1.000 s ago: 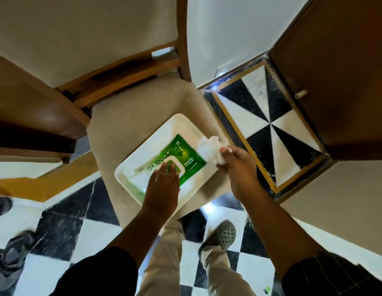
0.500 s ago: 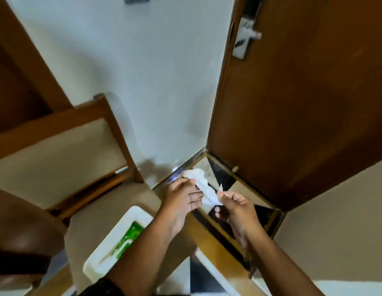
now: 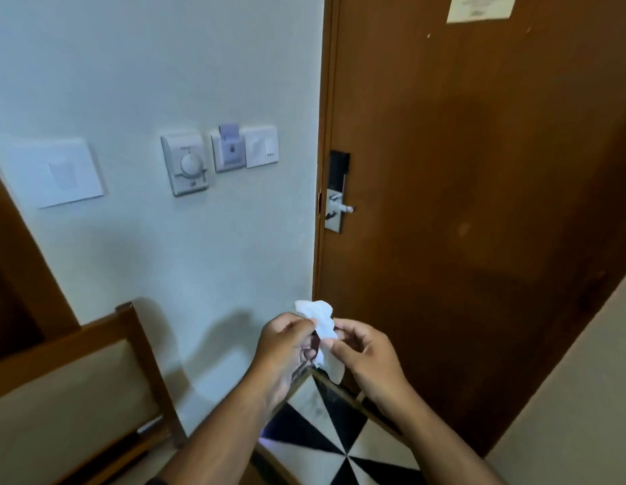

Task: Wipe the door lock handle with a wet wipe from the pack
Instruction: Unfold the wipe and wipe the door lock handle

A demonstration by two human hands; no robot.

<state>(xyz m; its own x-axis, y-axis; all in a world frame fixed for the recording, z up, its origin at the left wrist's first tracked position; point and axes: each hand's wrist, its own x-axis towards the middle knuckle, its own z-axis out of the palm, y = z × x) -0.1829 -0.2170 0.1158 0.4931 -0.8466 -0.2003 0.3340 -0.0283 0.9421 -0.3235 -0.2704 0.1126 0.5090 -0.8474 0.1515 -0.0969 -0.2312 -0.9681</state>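
White wipe [image 3: 320, 322]; brown door [image 3: 479, 204]; floor [image 3: 322, 439] black-white, seemingly triangles.

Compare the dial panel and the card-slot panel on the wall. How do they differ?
The dial panel has a round knob; the card-slot panel holds a pale card poking out its top. The dial panel sits lower and further left; the card-slot panel abuts a switch plate. Both are white and wall-mounted.

A crumpled white wet wipe [image 3: 322, 325] hangs bunched, low in front of the brown door [image 3: 479, 204]. The silver lock handle [image 3: 341, 207] (lever horizontal, on a metal plate under a black panel) sits at the door's left edge, well above the wipe.
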